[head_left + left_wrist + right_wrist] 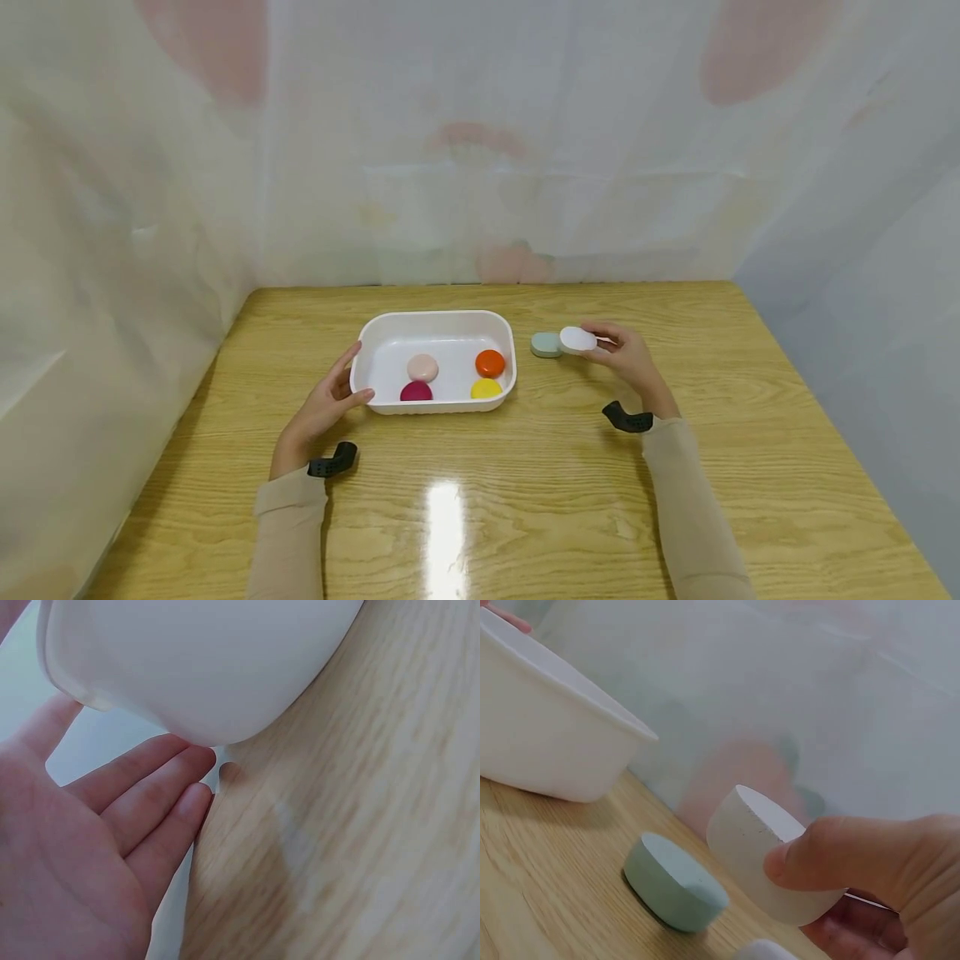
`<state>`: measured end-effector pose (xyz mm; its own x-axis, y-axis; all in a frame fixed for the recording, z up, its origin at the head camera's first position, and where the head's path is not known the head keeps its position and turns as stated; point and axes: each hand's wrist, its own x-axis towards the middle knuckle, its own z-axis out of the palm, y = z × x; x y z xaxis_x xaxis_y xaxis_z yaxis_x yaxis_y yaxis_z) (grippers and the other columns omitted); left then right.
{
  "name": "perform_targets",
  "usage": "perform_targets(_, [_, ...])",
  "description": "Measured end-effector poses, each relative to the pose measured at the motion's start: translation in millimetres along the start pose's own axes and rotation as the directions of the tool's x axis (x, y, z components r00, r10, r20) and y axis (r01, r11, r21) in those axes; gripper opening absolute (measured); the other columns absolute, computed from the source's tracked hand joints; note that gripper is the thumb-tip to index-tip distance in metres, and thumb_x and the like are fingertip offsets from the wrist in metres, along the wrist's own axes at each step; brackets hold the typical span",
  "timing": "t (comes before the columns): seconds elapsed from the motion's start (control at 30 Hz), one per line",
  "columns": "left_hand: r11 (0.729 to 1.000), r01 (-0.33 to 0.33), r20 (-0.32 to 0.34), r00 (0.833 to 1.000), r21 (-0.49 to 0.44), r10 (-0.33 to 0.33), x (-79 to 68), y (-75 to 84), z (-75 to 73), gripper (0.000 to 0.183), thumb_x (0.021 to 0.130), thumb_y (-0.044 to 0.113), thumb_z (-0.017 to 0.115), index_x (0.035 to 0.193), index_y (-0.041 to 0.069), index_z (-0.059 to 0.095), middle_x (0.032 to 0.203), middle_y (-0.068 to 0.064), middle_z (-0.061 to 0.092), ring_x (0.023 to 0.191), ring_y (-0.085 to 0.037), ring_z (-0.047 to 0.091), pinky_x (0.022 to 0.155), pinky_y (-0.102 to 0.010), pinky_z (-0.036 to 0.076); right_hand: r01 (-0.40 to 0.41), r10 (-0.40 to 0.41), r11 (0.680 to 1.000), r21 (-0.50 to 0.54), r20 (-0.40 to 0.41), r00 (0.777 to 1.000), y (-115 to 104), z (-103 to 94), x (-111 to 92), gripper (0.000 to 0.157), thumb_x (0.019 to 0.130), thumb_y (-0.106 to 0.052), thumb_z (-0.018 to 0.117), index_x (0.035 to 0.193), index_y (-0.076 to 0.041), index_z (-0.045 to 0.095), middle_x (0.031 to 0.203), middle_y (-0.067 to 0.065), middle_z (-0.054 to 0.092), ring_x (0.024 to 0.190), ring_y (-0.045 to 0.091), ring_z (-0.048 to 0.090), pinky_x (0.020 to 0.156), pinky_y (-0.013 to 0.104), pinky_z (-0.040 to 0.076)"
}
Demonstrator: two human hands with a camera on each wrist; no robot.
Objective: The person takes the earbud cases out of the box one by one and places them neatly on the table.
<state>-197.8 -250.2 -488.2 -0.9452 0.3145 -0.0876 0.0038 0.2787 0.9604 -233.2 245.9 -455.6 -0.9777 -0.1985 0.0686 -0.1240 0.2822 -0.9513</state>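
Note:
A white plastic basin stands on the wooden table. My left hand holds its left end, thumb at the front left corner of the rim; in the left wrist view several fingers stretch out beside its wall. In my right hand is a white oval block, like a bar of soap, pinched with the thumb on its side and raised above the table. Just left of it lies a pale green oval block. Inside the basin are a pale pink round piece, a magenta one, an orange one and a yellow one.
A pale curtain hangs behind the table and along both sides. Part of a rounded white thing shows at the bottom of the right wrist view. Each wrist bears a black mount.

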Motion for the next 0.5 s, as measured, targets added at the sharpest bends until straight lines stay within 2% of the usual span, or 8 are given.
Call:
perform_targets(0.13, [1.000, 0.002, 0.000, 1.000, 0.002, -0.002, -0.1, -0.2, 0.7, 0.081, 0.089, 0.020, 0.062, 0.148, 0.038, 0.008, 0.149, -0.023, 0.029, 0.115, -0.005, 0.048, 0.085, -0.011, 0.045, -0.014, 0.014, 1.000, -0.011, -0.022, 1.000, 5, -10.1, -6, 0.056, 0.080, -0.021, 0.071, 0.128, 0.000, 0.052, 0.121, -0.008, 0.054, 0.102, -0.013, 0.053, 0.086, 0.007, 0.046])
perform_targets(0.4, [1.000, -0.003, 0.002, 1.000, -0.010, 0.003, -0.1, -0.2, 0.4, 0.081, 0.089, 0.019, 0.061, 0.148, 0.037, 0.008, 0.149, -0.024, 0.028, 0.108, 0.006, 0.050, 0.084, -0.011, 0.046, -0.018, 0.018, 1.000, -0.014, -0.051, 0.999, 18, -34.8, -13, 0.055, 0.082, -0.018, 0.069, 0.129, 0.002, 0.050, 0.122, -0.011, 0.053, 0.101, -0.016, 0.053, 0.084, 0.006, 0.046])
perform_targets(0.5, [1.000, 0.003, 0.003, 1.000, -0.010, -0.003, 0.2, -0.2, 0.3, 0.081, 0.089, 0.020, 0.061, 0.148, 0.038, 0.008, 0.150, -0.023, 0.026, 0.109, 0.006, 0.049, 0.084, -0.010, 0.045, -0.030, 0.029, 0.999, -0.014, -0.053, 0.998, 21, -41.3, -16, 0.054, 0.083, -0.019, 0.068, 0.130, -0.001, 0.051, 0.126, -0.006, 0.052, 0.102, -0.016, 0.053, 0.083, 0.006, 0.046])
